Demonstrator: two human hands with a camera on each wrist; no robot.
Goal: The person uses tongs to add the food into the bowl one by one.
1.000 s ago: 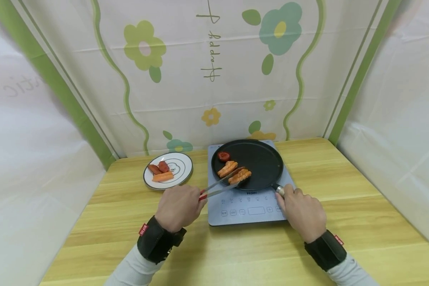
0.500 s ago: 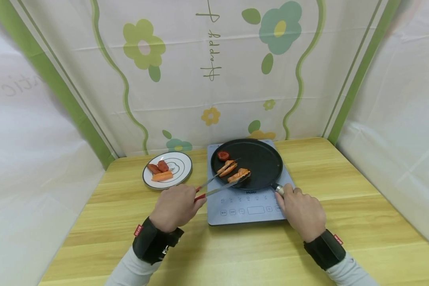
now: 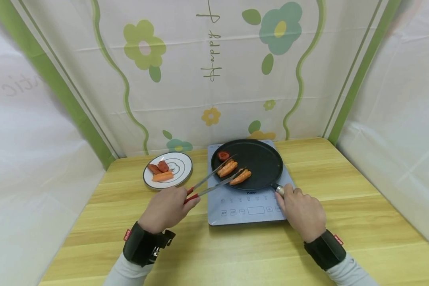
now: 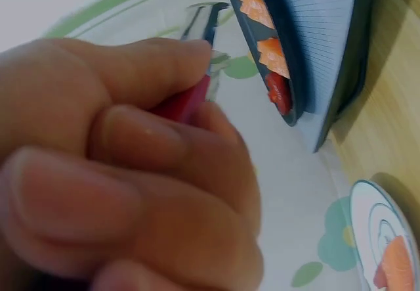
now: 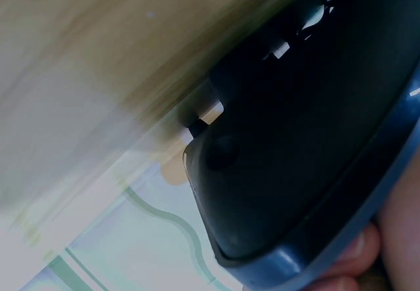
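My left hand (image 3: 167,208) holds a pair of metal tongs (image 3: 214,174) with red grips, their arms spread apart over the near left part of a black flat pan (image 3: 261,159). Two orange scored food pieces (image 3: 240,177) lie in the pan near the tong tips, with nothing visibly pinched between them. Behind them sits a small red round piece (image 3: 223,155). My right hand (image 3: 304,212) grips the pan's handle (image 3: 279,190). The left wrist view shows curled fingers (image 4: 151,192) around the red grip (image 4: 187,100). In the right wrist view, part of the right hand (image 5: 351,255) shows at the lower right.
The pan rests on a light blue-grey induction cooktop (image 3: 236,216). Left of it, a white plate (image 3: 186,165) with a dark rim bears several orange and red food pieces (image 3: 162,176). All stand on a wood-grain table (image 3: 243,254), before a flower-printed curtain (image 3: 186,87).
The tongs' arms have spread and come away from the near orange piece, which lies in the pan. My left hand has shifted left and toward me. My right hand stays on the handle.
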